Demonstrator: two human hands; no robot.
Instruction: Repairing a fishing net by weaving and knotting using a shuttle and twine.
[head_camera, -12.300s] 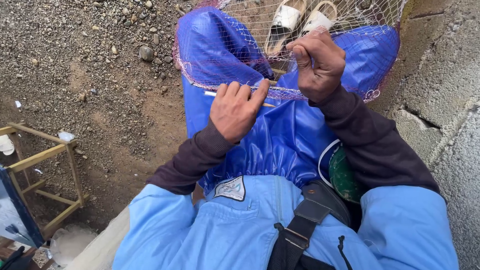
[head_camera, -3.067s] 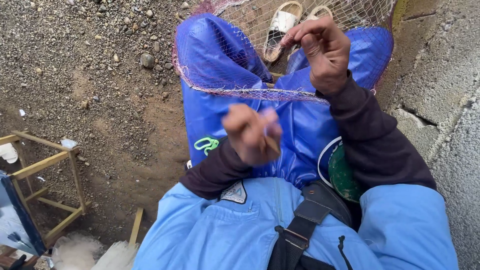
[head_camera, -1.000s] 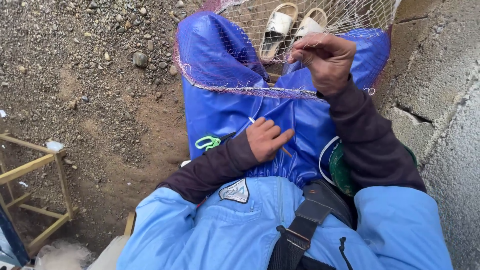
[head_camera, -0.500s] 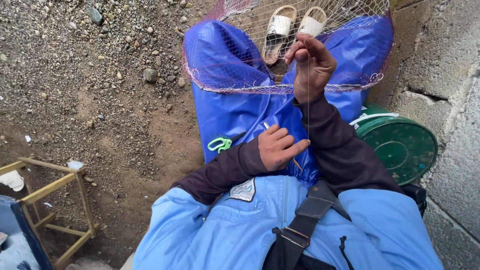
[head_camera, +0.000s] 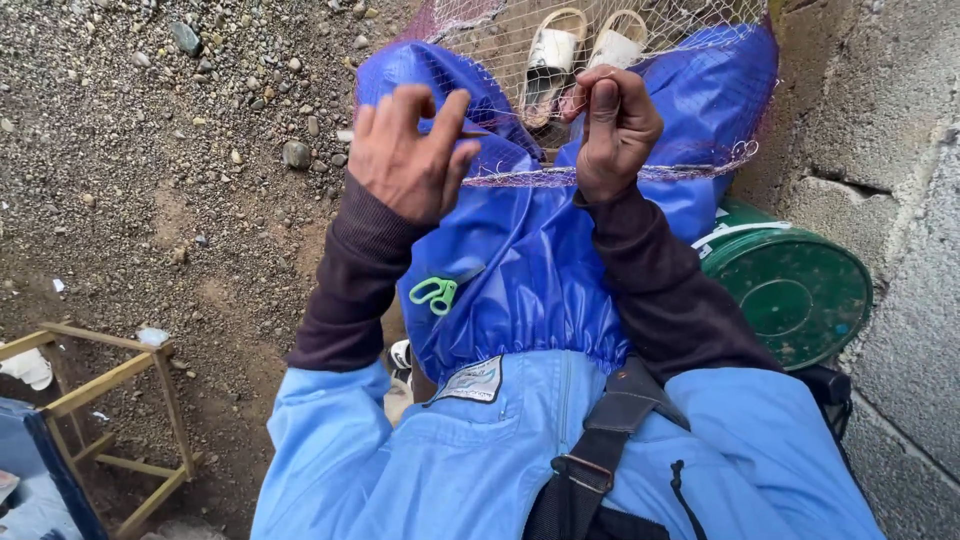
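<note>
A fine pinkish net (head_camera: 600, 60) is stretched over the raised knees, which are covered by blue waterproof trousers (head_camera: 530, 270); its corded lower edge runs across the trousers from knee to knee. The right hand (head_camera: 612, 130) is closed at that edge of the net, thumb and fingertips pinched together on the mesh; the left hand (head_camera: 408, 150) is held just left of the right hand, over the net, fingers spread and thumb raised, and whether a thread or tool is gripped by it cannot be told. A pair of white sandals (head_camera: 580, 55) is seen through the net, beyond the hands; small green scissors (head_camera: 436, 293) are lying on the trousers, below the net's edge and under the left hand. A green lidded drum (head_camera: 800, 290) is set right of the net, against a grey block wall (head_camera: 880, 120); a yellow wooden frame (head_camera: 110, 400) is placed well left of the net, on the gravel ground (head_camera: 150, 130).
</note>
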